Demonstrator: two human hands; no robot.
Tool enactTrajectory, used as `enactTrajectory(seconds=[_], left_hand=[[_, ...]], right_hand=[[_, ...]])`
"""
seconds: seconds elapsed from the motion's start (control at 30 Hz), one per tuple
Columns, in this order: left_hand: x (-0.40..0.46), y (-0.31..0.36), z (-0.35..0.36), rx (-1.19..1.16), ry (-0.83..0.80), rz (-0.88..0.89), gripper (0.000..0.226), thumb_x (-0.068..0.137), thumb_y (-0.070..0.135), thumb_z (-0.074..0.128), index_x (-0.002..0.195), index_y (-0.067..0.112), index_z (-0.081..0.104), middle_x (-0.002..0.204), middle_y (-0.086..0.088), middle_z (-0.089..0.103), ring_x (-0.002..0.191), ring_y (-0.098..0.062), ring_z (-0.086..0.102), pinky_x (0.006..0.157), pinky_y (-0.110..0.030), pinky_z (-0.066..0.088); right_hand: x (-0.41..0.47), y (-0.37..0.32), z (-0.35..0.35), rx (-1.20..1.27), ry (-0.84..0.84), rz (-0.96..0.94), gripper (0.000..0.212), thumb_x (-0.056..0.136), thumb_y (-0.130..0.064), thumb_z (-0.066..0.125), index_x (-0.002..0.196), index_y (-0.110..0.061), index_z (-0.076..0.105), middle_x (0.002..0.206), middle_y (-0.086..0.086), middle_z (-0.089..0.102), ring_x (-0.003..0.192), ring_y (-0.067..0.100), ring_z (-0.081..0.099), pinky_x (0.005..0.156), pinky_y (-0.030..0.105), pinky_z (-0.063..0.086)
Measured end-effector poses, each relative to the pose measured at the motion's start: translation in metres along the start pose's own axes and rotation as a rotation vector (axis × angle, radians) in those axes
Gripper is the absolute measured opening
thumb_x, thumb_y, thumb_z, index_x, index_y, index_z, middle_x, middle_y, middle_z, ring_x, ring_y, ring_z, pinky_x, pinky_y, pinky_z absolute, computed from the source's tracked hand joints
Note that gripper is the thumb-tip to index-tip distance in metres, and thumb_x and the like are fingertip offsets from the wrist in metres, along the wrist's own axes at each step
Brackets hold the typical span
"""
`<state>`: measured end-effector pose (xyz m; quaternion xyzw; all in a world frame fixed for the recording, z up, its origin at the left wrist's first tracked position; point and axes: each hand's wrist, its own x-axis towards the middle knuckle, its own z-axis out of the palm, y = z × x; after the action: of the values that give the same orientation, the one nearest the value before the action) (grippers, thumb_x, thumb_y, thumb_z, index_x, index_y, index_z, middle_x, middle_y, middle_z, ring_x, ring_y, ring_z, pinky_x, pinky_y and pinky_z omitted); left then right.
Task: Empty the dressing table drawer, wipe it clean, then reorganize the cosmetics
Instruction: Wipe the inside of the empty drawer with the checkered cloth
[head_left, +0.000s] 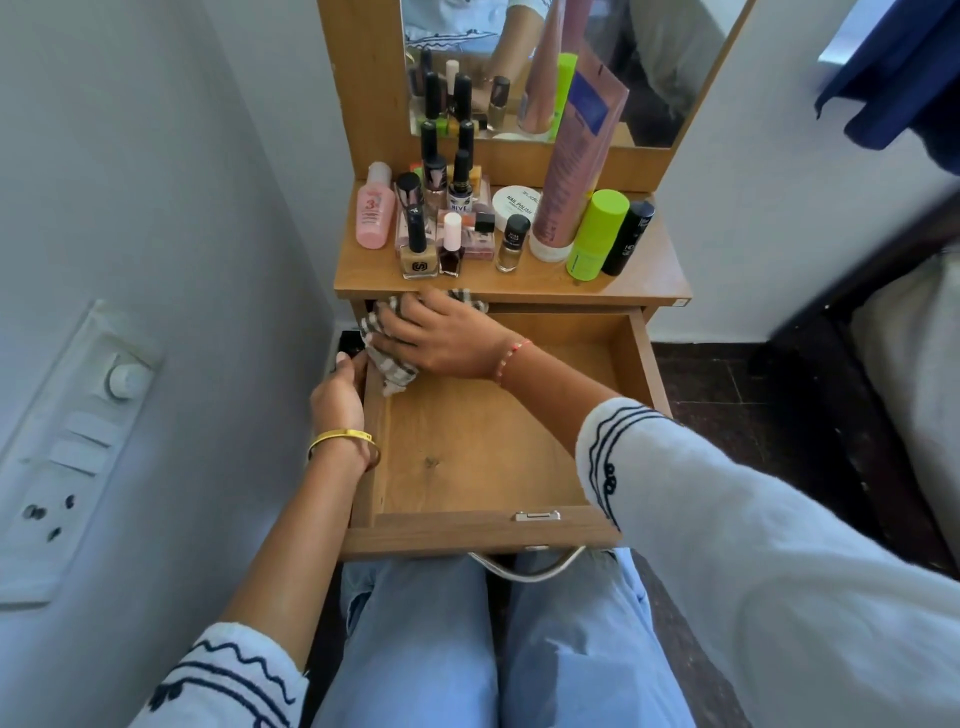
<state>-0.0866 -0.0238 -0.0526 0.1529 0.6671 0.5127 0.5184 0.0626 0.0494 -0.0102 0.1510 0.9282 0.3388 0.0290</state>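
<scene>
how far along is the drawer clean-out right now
Emptying looks done: the open wooden drawer shows only bare board, and the bottles and tubes of cosmetics stand on the wooden table top. Wiping is in hand: the right hand presses a checked grey-and-white cloth into the drawer's back left corner while the left hand grips its left wall. Putting the cosmetics back remains.

The right hand (441, 338) presses a checked cloth (387, 358) into the far left corner of the open drawer (467, 452); the left hand (340, 395) grips the drawer's left wall. Cosmetics (498, 223) stand above the drawer.
</scene>
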Motion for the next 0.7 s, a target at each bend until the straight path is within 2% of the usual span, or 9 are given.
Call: enactTrajectory(seconds=[0.07,0.13,0.23,0.33,0.47,0.57,0.63,0.7], left_hand=[[-0.004,0.001,0.000,0.022,-0.018,-0.002,0.044,0.085,0.053,0.042,0.105,0.025,0.069,0.124,0.000,0.063,0.117,-0.020,0.055,0.107,-0.046,0.038],[-0.011,0.002,0.001,0.050,-0.023,0.003,0.044,0.089,0.051,0.038,0.113,0.026,0.065,0.133,0.000,0.056,0.124,-0.021,0.049,0.109,-0.048,0.033],[-0.013,0.007,0.003,0.071,0.000,0.025,0.042,0.093,0.047,0.036,0.118,0.025,0.063,0.138,0.000,0.051,0.127,-0.021,0.046,0.111,-0.046,0.031],[-0.015,0.006,0.004,0.058,0.021,0.036,0.039,0.094,0.043,0.039,0.118,0.023,0.062,0.136,0.001,0.052,0.126,-0.021,0.045,0.111,-0.045,0.030],[-0.011,0.004,0.001,0.035,-0.009,0.025,0.041,0.090,0.048,0.041,0.113,0.025,0.065,0.130,0.002,0.058,0.124,-0.021,0.049,0.111,-0.047,0.031],[-0.015,0.008,0.005,0.043,0.020,0.020,0.039,0.086,0.048,0.047,0.108,0.024,0.068,0.124,0.002,0.062,0.119,-0.020,0.052,0.109,-0.041,0.034],[-0.025,0.010,0.013,0.101,0.075,0.130,0.035,0.091,0.034,0.050,0.115,0.014,0.065,0.118,-0.002,0.062,0.113,-0.019,0.054,0.099,-0.028,0.037],[-0.040,0.013,0.021,0.248,0.108,0.329,0.034,0.094,0.021,0.046,0.126,0.010,0.056,0.129,-0.005,0.058,0.120,-0.019,0.052,0.099,-0.025,0.038]], right_hand=[[-0.026,0.005,0.009,-0.042,-0.184,-0.073,0.034,0.087,-0.022,0.051,0.119,-0.020,0.062,0.119,0.004,0.063,0.101,0.022,0.061,0.087,0.036,0.048],[-0.060,0.009,0.023,-0.126,-0.287,-0.076,0.039,0.082,-0.032,0.059,0.118,-0.020,0.064,0.125,0.003,0.059,0.108,0.023,0.058,0.093,0.037,0.046],[-0.091,0.014,0.030,-0.244,-0.322,-0.050,0.038,0.085,-0.031,0.053,0.118,-0.017,0.064,0.131,0.004,0.054,0.109,0.023,0.056,0.094,0.036,0.045],[-0.073,0.018,0.025,-0.349,-0.291,-0.103,0.035,0.084,-0.030,0.052,0.112,-0.016,0.067,0.127,0.005,0.056,0.105,0.021,0.057,0.090,0.034,0.046],[-0.007,0.008,0.017,-0.311,-0.219,-0.199,0.032,0.083,-0.029,0.056,0.110,-0.017,0.067,0.127,0.006,0.056,0.108,0.020,0.057,0.091,0.031,0.047],[0.001,-0.001,0.017,-0.281,-0.312,-0.196,0.031,0.085,-0.030,0.054,0.110,-0.017,0.068,0.132,0.005,0.054,0.113,0.018,0.055,0.093,0.030,0.047],[-0.020,0.002,0.020,-0.303,-0.370,-0.153,0.038,0.088,-0.030,0.045,0.119,-0.014,0.063,0.133,0.005,0.053,0.114,0.018,0.055,0.093,0.030,0.047],[-0.048,0.005,0.021,-0.345,-0.418,-0.146,0.043,0.089,-0.023,0.034,0.119,-0.012,0.063,0.130,0.004,0.054,0.114,0.020,0.055,0.093,0.032,0.047]])
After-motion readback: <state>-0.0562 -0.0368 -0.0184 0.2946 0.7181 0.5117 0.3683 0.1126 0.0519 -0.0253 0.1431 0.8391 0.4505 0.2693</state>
